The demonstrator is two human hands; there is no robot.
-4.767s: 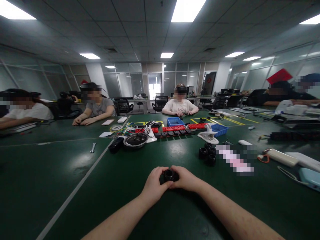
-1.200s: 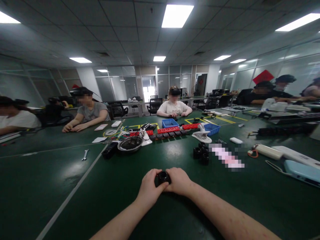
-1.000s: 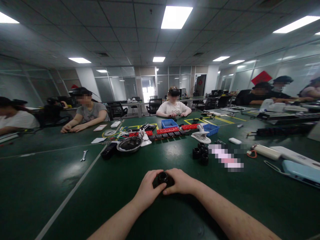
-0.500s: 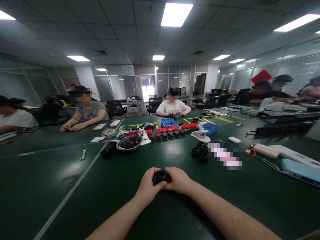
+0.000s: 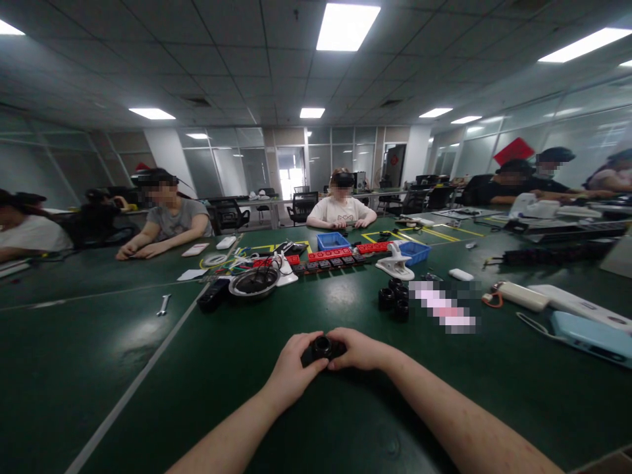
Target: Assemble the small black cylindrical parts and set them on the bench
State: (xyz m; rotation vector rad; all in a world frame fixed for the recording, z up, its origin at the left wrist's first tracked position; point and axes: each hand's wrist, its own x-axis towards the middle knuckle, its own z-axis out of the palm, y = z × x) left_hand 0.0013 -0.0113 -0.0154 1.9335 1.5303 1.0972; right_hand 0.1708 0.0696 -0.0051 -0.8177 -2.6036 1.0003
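A small black round part (image 5: 322,346) with a hole in its top is held between my two hands, low over the green table (image 5: 237,382). My left hand (image 5: 296,362) curls round its left side, thumb in front. From the right, my right hand (image 5: 358,349) grips it with thumb and fingers, the thumbs nearly meeting. Whether the part touches the table cannot be told. Several similar black round parts (image 5: 394,299) stand in a cluster ahead and to the right.
Ahead lie a metal bowl (image 5: 254,282), a white clamp (image 5: 395,262), red strips (image 5: 330,255) and a blue tray (image 5: 333,241). A wrench (image 5: 163,305) is at left, a light-blue device (image 5: 590,334) at right. People sit round the table.
My right hand has shifted slightly to the right, and more of the black part shows between my hands. My left hand stays almost in place. The view has moved very slightly.
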